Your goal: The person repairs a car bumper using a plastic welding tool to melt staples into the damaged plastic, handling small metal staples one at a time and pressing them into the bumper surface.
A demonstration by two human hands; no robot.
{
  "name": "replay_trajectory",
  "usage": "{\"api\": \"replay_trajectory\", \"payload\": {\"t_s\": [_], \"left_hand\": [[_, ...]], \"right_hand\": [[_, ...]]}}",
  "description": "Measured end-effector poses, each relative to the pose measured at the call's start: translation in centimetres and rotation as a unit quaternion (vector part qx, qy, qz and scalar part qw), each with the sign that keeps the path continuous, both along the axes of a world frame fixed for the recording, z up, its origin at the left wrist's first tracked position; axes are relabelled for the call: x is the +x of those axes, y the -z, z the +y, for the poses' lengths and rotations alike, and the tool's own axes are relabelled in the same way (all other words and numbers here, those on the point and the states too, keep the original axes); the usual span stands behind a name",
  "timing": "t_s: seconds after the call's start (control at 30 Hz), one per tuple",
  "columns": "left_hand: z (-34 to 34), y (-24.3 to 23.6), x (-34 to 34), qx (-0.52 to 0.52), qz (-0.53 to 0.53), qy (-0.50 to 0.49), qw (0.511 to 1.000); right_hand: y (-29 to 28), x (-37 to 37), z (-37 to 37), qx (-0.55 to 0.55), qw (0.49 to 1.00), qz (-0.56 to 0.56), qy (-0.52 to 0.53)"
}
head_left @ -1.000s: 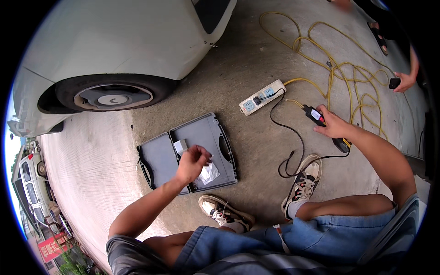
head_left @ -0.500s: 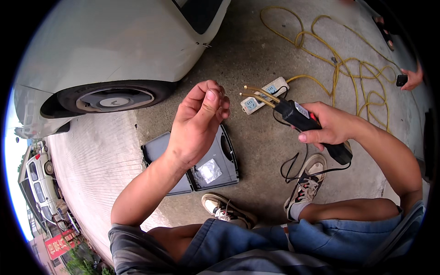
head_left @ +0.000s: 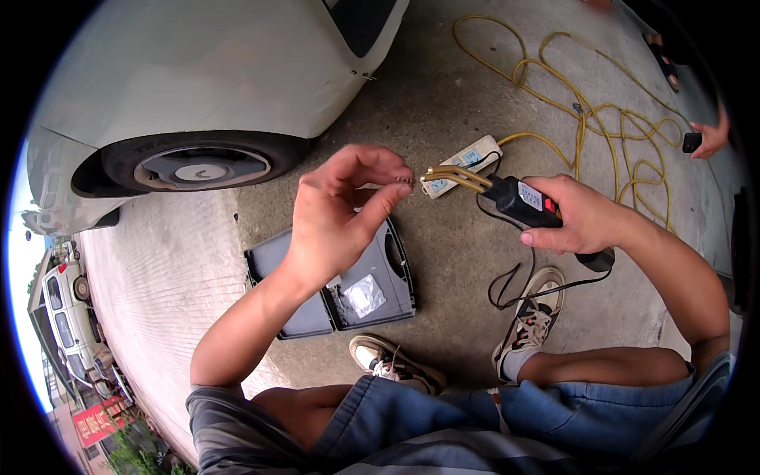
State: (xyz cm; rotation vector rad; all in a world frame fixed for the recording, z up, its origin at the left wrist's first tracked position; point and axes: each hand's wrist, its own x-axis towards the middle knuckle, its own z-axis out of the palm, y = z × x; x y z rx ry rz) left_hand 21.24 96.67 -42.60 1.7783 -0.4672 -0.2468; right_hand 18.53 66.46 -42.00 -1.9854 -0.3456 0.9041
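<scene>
My right hand (head_left: pixel 578 214) is wrapped round the black grip of a hot stapler (head_left: pixel 511 202), a plastic welding gun with a red button and two brass prongs pointing left. Between the thumb and fingertips of my left hand (head_left: pixel 336 210) is a small wavy metal staple (head_left: pixel 404 180). It sits just left of the prong tips, seemingly a small gap apart; contact is hard to make out. Below my left hand lies an open grey plastic case (head_left: pixel 396 297) with a clear plastic bag (head_left: pixel 364 296) in it.
A pale car (head_left: pixel 214 71) with a cracked bumper edge stands ahead on the left. A white power strip (head_left: pixel 475 158) and looped yellow cable (head_left: pixel 582 119) lie on the concrete. The tool's black cord (head_left: pixel 507 297) hangs by my shoe. Far right, another person's hand (head_left: pixel 712 138) holds a phone.
My left hand has turned and moved right, bringing the staple close to the prongs. The hot stapler has tilted to a flatter angle, its prongs lower.
</scene>
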Motion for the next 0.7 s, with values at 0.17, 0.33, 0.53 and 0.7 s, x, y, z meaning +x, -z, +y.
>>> {"api": "replay_trajectory", "payload": {"t_s": [0.17, 0.33, 0.53, 0.7], "left_hand": [[0.5, 0.1, -0.2, 0.012, -0.039, 0.014, 0.999], [0.8, -0.6, -0.2, 0.065, -0.104, 0.040, 0.992], [0.6, -0.7, -0.2, 0.069, -0.160, 0.062, 0.983], [0.9, -0.7, -0.2, 0.078, -0.145, 0.085, 0.983]], "right_hand": [[-0.4, -0.4, 0.3, -0.026, 1.000, -0.004, 0.011], [-0.9, -0.7, 0.3, -0.056, 0.998, 0.034, 0.014], [-0.9, -1.0, 0.6, -0.024, 1.000, 0.016, -0.008], [-0.7, -1.0, 0.7, -0.042, 0.998, 0.019, -0.030]]}}
